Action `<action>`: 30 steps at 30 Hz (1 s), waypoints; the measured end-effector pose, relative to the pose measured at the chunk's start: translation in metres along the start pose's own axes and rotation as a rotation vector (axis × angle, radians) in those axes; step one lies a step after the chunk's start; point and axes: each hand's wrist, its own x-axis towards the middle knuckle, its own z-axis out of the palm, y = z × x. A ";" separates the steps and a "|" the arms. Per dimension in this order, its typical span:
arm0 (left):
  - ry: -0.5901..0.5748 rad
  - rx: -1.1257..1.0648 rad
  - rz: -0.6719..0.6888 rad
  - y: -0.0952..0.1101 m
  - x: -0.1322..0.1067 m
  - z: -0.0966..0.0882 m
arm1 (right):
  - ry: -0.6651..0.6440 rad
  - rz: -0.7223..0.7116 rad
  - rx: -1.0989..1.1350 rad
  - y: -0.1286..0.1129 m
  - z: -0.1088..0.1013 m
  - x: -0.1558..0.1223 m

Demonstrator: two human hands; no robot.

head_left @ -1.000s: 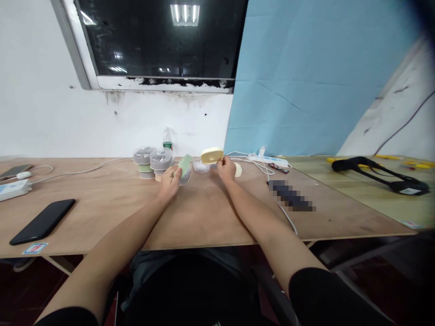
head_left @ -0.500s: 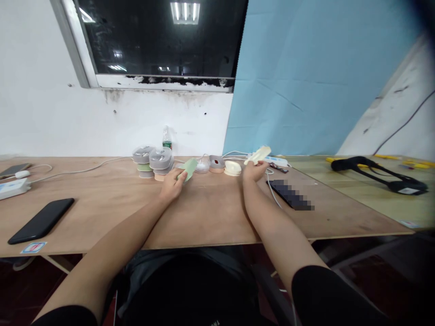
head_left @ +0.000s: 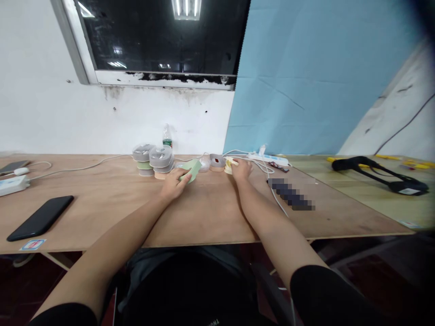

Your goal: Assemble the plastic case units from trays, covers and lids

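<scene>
Fingers (head_left: pixel 184 172) of the left hand (head_left: pixel 174 182) are closed on a pale green lid (head_left: pixel 192 169). The thumb sits on the near face and the other fingers fold behind it, so the lid stands tilted just above the wooden table (head_left: pixel 204 217). The lid's far edge points toward a clear tub (head_left: pixel 204 165) lying just beside it.

The right hand (head_left: pixel 241 169) rests palm down at the back of the table. Its fingers are bent over a cream container (head_left: pixel 229 165), only the left edge of which shows past the knuckles. The hand touches the container, but I cannot tell whether the fingers pinch it or simply lie on top, as the hand hides the contact.

Between the two hands, a brown-rimmed tub (head_left: pixel 216 161) stands next to the clear one. Left of the green lid are two stacks of lidded containers (head_left: pixel 154 160), with a small bottle (head_left: pixel 166 135) upright behind them against the wall. A white power strip (head_left: pixel 269 159) lies beyond the right hand. A black phone (head_left: pixel 40 218) lies flat well apart, near the table's left front edge.
</scene>
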 end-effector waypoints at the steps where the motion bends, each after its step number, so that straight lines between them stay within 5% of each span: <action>1: -0.002 -0.003 0.000 0.000 0.000 0.000 | -0.040 0.008 -0.010 0.000 0.001 -0.001; 6: -0.010 -0.020 0.009 0.000 0.000 0.000 | -0.197 -0.070 0.089 0.003 0.007 0.000; 20: -0.041 -0.007 -0.020 -0.002 -0.003 0.004 | 0.049 -0.057 0.139 0.009 0.007 0.003; 24: 0.035 -0.002 -0.007 -0.006 -0.002 0.005 | 0.102 -0.264 0.177 -0.014 -0.001 -0.003; 30: 0.190 -0.040 0.121 -0.005 0.002 0.001 | -0.155 -0.781 0.325 -0.087 -0.013 -0.043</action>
